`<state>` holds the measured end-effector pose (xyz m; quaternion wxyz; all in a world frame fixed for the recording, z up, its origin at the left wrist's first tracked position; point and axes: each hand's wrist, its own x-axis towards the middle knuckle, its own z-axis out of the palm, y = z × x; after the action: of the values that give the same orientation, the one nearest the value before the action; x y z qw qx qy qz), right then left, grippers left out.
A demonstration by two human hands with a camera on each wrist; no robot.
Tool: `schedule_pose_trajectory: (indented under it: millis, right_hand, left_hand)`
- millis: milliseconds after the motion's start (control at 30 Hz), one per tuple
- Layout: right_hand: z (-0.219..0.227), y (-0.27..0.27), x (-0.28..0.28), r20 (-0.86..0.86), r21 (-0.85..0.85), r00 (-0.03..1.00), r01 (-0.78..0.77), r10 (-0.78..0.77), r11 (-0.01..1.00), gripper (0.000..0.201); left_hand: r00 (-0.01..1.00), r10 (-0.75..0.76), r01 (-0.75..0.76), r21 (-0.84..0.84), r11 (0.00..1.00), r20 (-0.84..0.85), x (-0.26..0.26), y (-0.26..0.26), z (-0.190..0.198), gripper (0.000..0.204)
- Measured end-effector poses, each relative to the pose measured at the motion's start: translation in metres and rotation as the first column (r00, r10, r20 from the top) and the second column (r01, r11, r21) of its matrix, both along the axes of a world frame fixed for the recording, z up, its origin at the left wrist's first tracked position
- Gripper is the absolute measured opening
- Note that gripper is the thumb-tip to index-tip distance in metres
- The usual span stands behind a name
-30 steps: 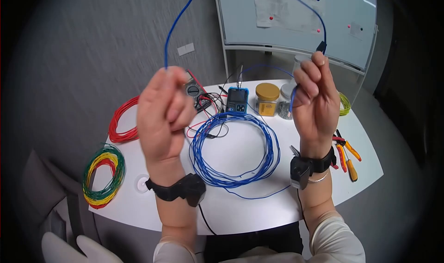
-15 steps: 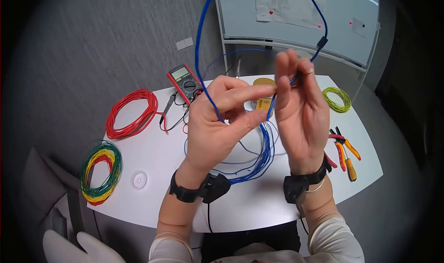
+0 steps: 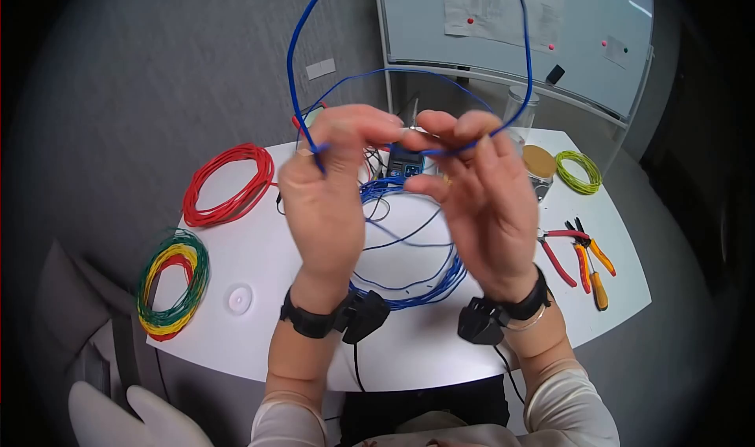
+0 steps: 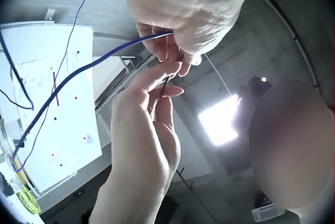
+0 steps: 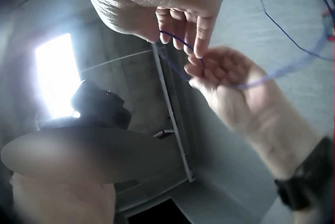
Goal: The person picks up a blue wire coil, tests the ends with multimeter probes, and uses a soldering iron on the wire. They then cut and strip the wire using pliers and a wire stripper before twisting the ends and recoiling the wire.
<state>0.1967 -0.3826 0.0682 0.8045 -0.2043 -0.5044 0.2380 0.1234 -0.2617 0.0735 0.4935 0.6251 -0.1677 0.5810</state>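
Note:
In the head view a blue wire [image 3: 292, 62] arcs up out of frame and comes back down to both hands, held close together above the table [image 3: 259, 329]. My left hand [image 3: 326, 203] pinches the wire between thumb and fingers; the left wrist view shows the wire [image 4: 104, 59] entering that hand. Facing it, my right hand [image 3: 499, 219] has curled fingers round the wire, which crosses their inner side in the right wrist view. The fingertips of the two hands nearly meet. A large blue wire coil [image 3: 429, 296] lies on the table underneath, partly hidden.
At left lie a red wire coil [image 3: 224, 207], a green-yellow-red coil [image 3: 197, 290] and a white spool [image 3: 238, 298]. A blue handheld meter [image 3: 405, 166] stands behind the hands. Pliers [image 3: 560, 262], a screwdriver [image 3: 599, 290], a yellow-green coil [image 3: 594, 181] and a gold-lidded jar [image 3: 539, 161] are at right.
My hands began apart, each raised with part of the blue wire, and came together in front of me. Since half a second ago, the right hand's fingers have curled in round the wire.

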Motion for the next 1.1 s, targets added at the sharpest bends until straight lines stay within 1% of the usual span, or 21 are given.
schedule_pose_trajectory:
  millis: [33,67,100,133,167,200,233,267,300,333,367,467,500,600,633,767,867,900,1000,1033,1100]
  right_hand:
    - [0.004,-0.005,0.000,0.037,-0.032,0.993,0.110,-0.109,0.993,0.033]
    - [0.007,-0.010,0.005,0.177,0.009,0.926,0.339,-0.335,0.941,0.050]
    - [0.008,-0.014,0.008,0.258,0.177,0.753,0.579,-0.605,0.796,0.054]
    - [0.013,-0.020,0.014,0.284,0.352,0.490,0.746,-0.824,0.565,0.056]
    - [0.023,-0.028,0.022,0.341,0.530,0.223,0.757,-0.913,0.382,0.058]
    - [0.029,-0.035,0.026,0.332,0.688,-0.032,0.692,-0.943,0.219,0.061]
    - [0.027,-0.038,0.023,0.379,0.755,-0.147,0.620,-0.914,0.213,0.063]
    - [0.031,-0.040,0.017,0.413,0.791,-0.241,0.573,-0.878,0.215,0.055]
    - [0.030,-0.039,0.007,0.561,0.736,-0.261,0.592,-0.786,0.329,0.048]
    - [0.029,-0.037,0.002,0.669,0.668,-0.265,0.624,-0.695,0.405,0.042]
    - [0.024,-0.033,0.000,0.735,0.613,-0.258,0.647,-0.627,0.453,0.038]
    - [0.008,-0.019,0.001,0.838,0.504,-0.214,0.657,-0.503,0.561,0.021]
    - [0.006,-0.017,0.000,0.862,0.473,-0.211,0.661,-0.460,0.583,0.018]
    - [0.003,-0.015,-0.009,0.928,0.347,-0.130,0.644,-0.350,0.681,0.016]
    - [-0.001,-0.011,-0.010,0.932,0.335,-0.098,0.598,-0.348,0.729,0.015]
    - [-0.001,-0.012,-0.014,0.944,0.276,-0.033,0.623,-0.328,0.732,0.016]
    - [-0.002,-0.013,-0.011,0.909,0.336,-0.046,0.671,-0.415,0.661,0.015]
    - [0.000,-0.013,-0.010,0.890,0.366,-0.058,0.683,-0.452,0.632,0.016]
    - [0.004,-0.014,-0.008,0.837,0.423,-0.077,0.719,-0.541,0.552,0.018]
    - [0.002,-0.013,-0.007,0.828,0.422,-0.070,0.731,-0.557,0.536,0.018]
    - [0.002,-0.014,-0.007,0.836,0.385,-0.050,0.763,-0.546,0.520,0.014]
  left_hand:
    - [0.990,-0.128,0.136,-0.188,0.973,0.055,-0.002,-0.006,0.005,0.039]
    - [0.977,-0.209,0.214,-0.160,0.964,0.045,-0.005,0.000,0.005,0.040]
    - [0.957,-0.290,0.292,-0.134,0.947,0.034,-0.011,0.010,0.007,0.040]
    - [0.929,-0.369,0.369,-0.110,0.923,0.021,-0.014,0.015,0.007,0.041]
    - [0.955,-0.292,0.284,-0.131,0.950,-0.050,-0.017,0.012,0.011,0.042]
    - [0.945,-0.323,0.312,-0.152,0.938,-0.053,-0.016,0.011,0.010,0.042]
    - [0.934,-0.352,0.338,-0.173,0.925,-0.055,-0.015,0.010,0.010,0.042]
    - [0.923,-0.381,0.364,-0.194,0.911,-0.058,-0.015,0.010,0.009,0.042]
    - [0.898,-0.434,0.410,-0.226,0.883,-0.066,-0.017,0.009,0.010,0.043]
    - [0.870,-0.487,0.454,-0.259,0.852,-0.075,-0.020,0.008,0.011,0.043]
    - [0.839,-0.538,0.496,-0.291,0.818,-0.083,-0.022,0.006,0.012,0.044]
    - [0.886,-0.452,0.407,-0.290,0.866,-0.105,-0.024,0.006,0.013,0.044]
    - [0.885,-0.453,0.403,-0.307,0.862,-0.109,-0.025,0.007,0.014,0.044]
    - [0.872,-0.476,0.416,-0.341,0.843,-0.112,-0.029,0.012,0.016,0.044]
    - [0.860,-0.498,0.439,-0.337,0.833,-0.113,-0.030,0.015,0.016,0.044]
    - [0.778,-0.604,0.554,-0.263,0.790,-0.173,-0.034,0.028,0.014,0.052]
    - [0.788,-0.613,0.553,-0.370,0.746,-0.058,-0.029,0.008,0.015,0.064]
    - [0.703,-0.710,0.668,-0.295,0.683,-0.051,-0.026,0.014,0.011,0.072]
    - [0.837,-0.527,0.470,-0.299,0.830,-0.147,-0.019,0.002,0.012,0.063]
    - [0.845,-0.486,0.387,-0.369,0.845,-0.225,-0.022,-0.006,0.015,0.051]
    - [0.812,-0.493,0.417,-0.279,0.865,-0.314,-0.020,0.001,0.013,0.045]
